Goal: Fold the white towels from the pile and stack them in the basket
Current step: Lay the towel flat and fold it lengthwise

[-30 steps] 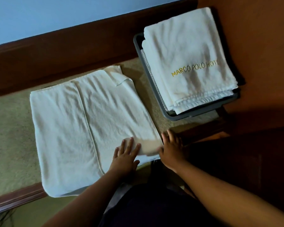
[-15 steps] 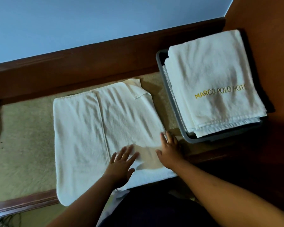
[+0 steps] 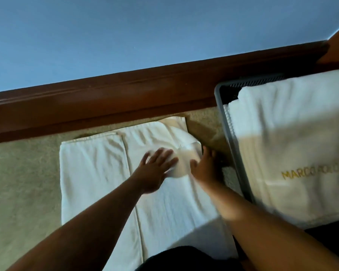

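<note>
The white towel (image 3: 94,173) lies flat on the beige carpet (image 3: 24,182), in the middle of the view and just left of the basket. It is folded lengthwise, so one long edge runs from far to near across its surface. At its far right corner a small part is turned over.

The left hand (image 3: 155,169) rests palm down on the far half of the towel, with the fingers straight and spread apart. The right hand (image 3: 205,169) lies beside it at the right edge of the towel, also palm down, with the fingers stretched toward the far side. This hand is a little blurred, but it pinches nothing. A narrow strip of towel shows between the two hands.

To the right stands the grey basket (image 3: 219,106), with its left wall close to the right hand. A stack of folded white towels (image 3: 282,137) fills it and rises above the rim. The top one carries gold letters (image 3: 301,174) that begin with "MARCO".

Behind the towel and the basket runs a dark wooden baseboard (image 3: 125,98), and above it is a blue wall (image 3: 125,36). Dark clothing (image 3: 174,259) shows at the near edge.
</note>
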`<state>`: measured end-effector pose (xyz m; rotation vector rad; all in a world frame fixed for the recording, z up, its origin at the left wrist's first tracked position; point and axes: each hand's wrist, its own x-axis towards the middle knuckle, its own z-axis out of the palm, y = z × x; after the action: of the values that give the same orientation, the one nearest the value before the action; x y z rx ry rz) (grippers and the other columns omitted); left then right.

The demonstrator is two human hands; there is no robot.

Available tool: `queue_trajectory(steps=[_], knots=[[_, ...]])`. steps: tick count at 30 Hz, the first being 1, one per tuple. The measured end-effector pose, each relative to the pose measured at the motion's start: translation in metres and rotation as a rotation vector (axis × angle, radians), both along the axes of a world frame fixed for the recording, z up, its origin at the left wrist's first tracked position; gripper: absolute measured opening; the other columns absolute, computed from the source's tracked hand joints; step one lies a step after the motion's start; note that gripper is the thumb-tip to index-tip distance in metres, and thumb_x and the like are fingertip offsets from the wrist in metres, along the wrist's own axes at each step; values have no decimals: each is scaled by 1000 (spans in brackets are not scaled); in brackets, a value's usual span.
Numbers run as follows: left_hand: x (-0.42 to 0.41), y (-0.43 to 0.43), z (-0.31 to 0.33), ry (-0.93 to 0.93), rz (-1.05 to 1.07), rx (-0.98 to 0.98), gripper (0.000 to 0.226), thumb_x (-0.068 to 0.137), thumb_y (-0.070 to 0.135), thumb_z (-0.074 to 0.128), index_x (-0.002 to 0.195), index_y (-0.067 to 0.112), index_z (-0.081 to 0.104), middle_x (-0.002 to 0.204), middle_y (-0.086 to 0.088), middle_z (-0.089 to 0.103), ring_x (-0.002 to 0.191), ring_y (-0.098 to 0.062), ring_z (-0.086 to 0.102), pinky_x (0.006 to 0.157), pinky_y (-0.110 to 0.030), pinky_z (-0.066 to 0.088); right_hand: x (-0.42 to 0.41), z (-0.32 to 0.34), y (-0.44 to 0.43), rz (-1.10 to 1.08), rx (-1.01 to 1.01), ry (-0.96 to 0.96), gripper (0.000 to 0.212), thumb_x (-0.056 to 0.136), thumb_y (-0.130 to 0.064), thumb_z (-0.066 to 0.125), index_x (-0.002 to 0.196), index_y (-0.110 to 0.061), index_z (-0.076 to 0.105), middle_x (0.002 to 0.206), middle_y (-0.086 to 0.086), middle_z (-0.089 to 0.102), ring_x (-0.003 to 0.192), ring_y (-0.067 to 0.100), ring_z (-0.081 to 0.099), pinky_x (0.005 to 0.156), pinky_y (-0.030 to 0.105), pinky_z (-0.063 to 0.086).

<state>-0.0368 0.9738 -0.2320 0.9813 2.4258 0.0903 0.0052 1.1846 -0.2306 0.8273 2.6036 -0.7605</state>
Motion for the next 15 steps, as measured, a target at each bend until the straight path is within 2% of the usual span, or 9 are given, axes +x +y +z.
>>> queue_trajectory(steps=[3, 7, 11, 13, 15], knots=[[-83, 37, -4, 27, -24, -10, 59, 107, 46, 30, 160, 34, 10, 169, 0, -6, 155, -25, -13, 122, -52, -3, -9, -7, 4, -44, 25, 33, 64, 86, -41, 64, 141, -16, 43, 136, 14, 44, 122, 36, 44, 89, 46, 46], [-153, 74, -3, 25, 69, -6, 76, 102, 57, 39, 160, 32, -3, 168, -1, -14, 155, -30, -10, 122, -55, 4, -5, -11, 7, 2, 12, 102, 61, 86, -39, 65, 135, -9, 46, 124, 14, 47, 112, 33, 48, 81, 43, 47], [-162, 103, 12, -4, 24, -31, 87, 95, 40, 62, 160, 28, 6, 165, -15, 9, 148, -42, 20, 116, -57, 25, -8, -5, 8, -26, -12, 28, 56, 86, -49, 61, 128, -15, 48, 126, 6, 44, 114, 29, 47, 79, 43, 51], [-156, 112, 17, -13, -72, -108, 87, 89, 31, 67, 158, 28, 15, 160, -15, 25, 143, -39, 33, 113, -52, 28, -5, 2, 7, 17, 38, -28, 50, 85, -56, 57, 116, -17, 54, 121, 5, 46, 109, 29, 50, 77, 39, 50], [-147, 118, 27, 20, -142, -163, 79, 85, 28, 68, 153, 27, 27, 153, -10, 40, 140, -34, 37, 112, -49, 26, 3, 6, 7, 49, 79, -105, 41, 83, -59, 55, 97, -20, 58, 112, 5, 52, 101, 29, 55, 78, 37, 48]])
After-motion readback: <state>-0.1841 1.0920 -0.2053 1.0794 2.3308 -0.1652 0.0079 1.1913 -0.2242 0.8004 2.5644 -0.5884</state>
